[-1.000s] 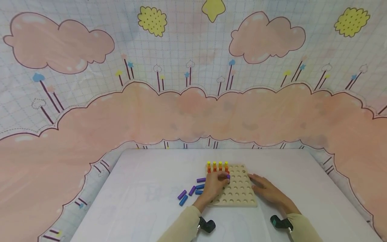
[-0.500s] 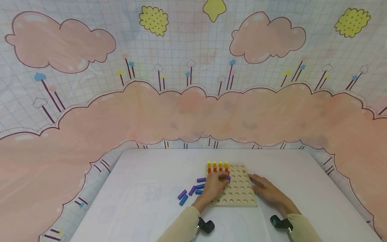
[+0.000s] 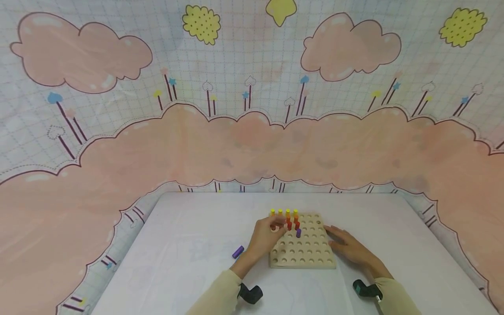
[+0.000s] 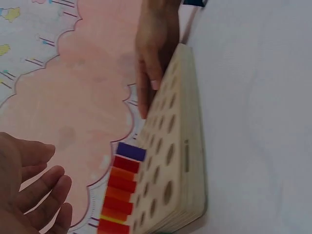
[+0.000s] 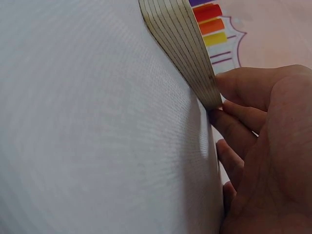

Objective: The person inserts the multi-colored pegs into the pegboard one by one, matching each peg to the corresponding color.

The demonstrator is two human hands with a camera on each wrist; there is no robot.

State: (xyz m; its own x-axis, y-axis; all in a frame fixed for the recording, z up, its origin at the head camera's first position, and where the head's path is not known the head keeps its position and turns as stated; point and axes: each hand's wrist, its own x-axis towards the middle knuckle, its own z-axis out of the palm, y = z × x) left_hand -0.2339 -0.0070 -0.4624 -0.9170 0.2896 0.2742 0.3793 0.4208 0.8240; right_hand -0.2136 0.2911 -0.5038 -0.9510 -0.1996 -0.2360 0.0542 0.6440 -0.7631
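Observation:
A square wooden pegboard (image 3: 311, 251) lies on the table, with rows of holes. Yellow pegs (image 3: 295, 211), orange pegs and red pegs (image 3: 297, 225) stand in its back left part. One purple peg (image 3: 298, 233) stands upright in front of the red ones. My left hand (image 3: 263, 238) hovers over the board's left side and covers some pegs; the left wrist view shows its fingers (image 4: 44, 187) loosely bent with nothing between them. My right hand (image 3: 348, 248) rests at the board's right edge, its thumb and fingertips touching the corner in the right wrist view.
A loose purple peg (image 3: 238, 251) lies on the white table (image 3: 177, 262) left of my left forearm, a blue one partly hidden beside it. Other loose pegs are hidden behind the left hand. A patterned cloth (image 3: 252, 148) hangs behind the table.
My left hand has let go of the purple peg, which now stands in the board, and has moved left and slightly back. The right hand stays at the board's edge.

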